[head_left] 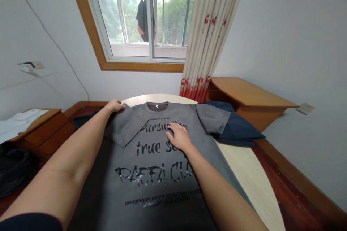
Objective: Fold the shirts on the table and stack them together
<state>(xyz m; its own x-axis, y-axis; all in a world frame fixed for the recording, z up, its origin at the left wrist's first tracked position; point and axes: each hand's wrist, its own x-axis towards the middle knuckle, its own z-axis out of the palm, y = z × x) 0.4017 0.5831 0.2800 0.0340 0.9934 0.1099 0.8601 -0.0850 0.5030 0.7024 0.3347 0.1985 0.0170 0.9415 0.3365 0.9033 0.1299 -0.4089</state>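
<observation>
A dark grey T-shirt [162, 158] with black lettering lies front up, its collar at the far side. One sleeve [127, 124] at the left lies folded inward over the chest; the other sleeve [214, 117] spreads out to the right. At the left shoulder edge, my left hand [116, 106] is closed on the fabric, its fingers partly hidden. My right hand [179, 135] rests flat on the printed chest, fingers stretched out and holding nothing. My forearms cover parts of the shirt's sides.
Under the shirt is a pale round table [244, 162]. Folded dark blue cloth [238, 126] lies at its right, beside a wooden desk [252, 95]. A wooden cabinet [51, 126] with papers and a black bag [16, 169] stand left. A curtain [211, 32] hangs by the window.
</observation>
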